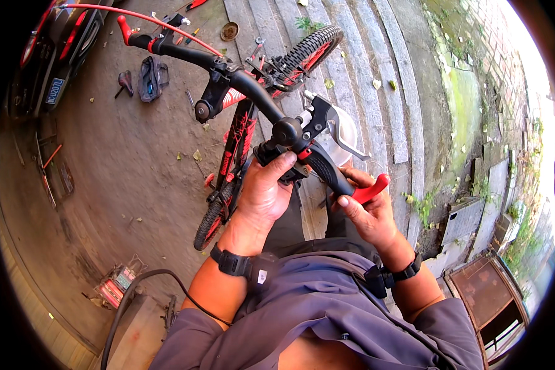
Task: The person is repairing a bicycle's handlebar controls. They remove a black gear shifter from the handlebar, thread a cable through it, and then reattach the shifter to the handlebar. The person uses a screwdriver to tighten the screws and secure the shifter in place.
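A black bicycle handlebar [258, 97] runs diagonally across the view, its near end just above my lap. My left hand [264, 192] is closed around a black shifter-like part [294, 174] under the bar, thumb pressed on top; its fingers are partly hidden. My right hand [371, 216] grips the black rubber handlebar grip [327, 168] at its outer end, beside the curved red bar end [372, 189]. Between grip and stem sits a black brake lever [336, 123], its blade pointing right. The red and black frame [237, 139] lies beneath the bar.
Beyond the bar are a knobby tyre [311, 54] and stone steps [376, 80]. A white bucket [344, 135] is partly hidden behind the brake lever. On the ground at left lie a saddle [125, 82] and a dark bag [152, 80]. A black car [58, 58] stands far left.
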Motion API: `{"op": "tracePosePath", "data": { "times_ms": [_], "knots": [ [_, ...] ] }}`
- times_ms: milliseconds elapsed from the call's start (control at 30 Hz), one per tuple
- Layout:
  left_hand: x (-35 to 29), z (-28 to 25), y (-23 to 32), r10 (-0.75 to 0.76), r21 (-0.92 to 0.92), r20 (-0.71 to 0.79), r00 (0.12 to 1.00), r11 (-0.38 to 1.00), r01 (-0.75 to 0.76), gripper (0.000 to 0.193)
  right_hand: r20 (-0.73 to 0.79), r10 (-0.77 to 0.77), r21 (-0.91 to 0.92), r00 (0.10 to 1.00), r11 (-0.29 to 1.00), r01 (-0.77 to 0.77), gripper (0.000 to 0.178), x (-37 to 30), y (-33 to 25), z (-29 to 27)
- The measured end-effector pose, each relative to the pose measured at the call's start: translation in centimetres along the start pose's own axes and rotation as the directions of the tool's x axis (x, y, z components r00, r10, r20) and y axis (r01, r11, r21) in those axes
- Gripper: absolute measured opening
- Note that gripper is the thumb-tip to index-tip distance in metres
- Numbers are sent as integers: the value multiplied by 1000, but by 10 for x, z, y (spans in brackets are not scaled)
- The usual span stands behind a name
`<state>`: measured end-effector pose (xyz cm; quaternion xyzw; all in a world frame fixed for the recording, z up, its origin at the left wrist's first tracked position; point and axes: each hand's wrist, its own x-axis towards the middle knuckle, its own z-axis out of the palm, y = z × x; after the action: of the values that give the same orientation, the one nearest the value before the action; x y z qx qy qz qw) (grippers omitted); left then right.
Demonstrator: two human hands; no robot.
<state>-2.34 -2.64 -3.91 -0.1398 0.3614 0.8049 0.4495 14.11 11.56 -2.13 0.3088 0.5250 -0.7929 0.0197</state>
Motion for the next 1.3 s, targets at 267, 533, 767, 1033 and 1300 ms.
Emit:
{"op": "tracePosePath", "data": {
  "times_ms": [267, 533, 767, 1033, 1300],
  "knots": [
    [6, -15, -12, -30, -38, 38, 999, 999, 32, 38, -22, 10, 76, 1000, 997, -9, 50, -2, 4, 4],
    [6, -25, -16, -64, -14, 26, 998, 998, 65, 46, 15, 31, 60, 999, 998, -31, 52, -3, 2, 3],
    [3, -21, -6, -64, 27, 7, 998, 998, 63, 47, 6, 35, 52, 999, 998, -35, 51, -3, 4, 2],
    [-35, -29, 22, -102, 109, -47, 994, 988, 107, 37, -1, 28, 94, 1000, 995, -27, 49, -4, 5, 4],
    [-61, -34, 23, -129, 187, -156, 979, 970, 158, 44, 74, 31, 2, 997, 1000, -31, 56, -1, 5, -7]
  ]
}}
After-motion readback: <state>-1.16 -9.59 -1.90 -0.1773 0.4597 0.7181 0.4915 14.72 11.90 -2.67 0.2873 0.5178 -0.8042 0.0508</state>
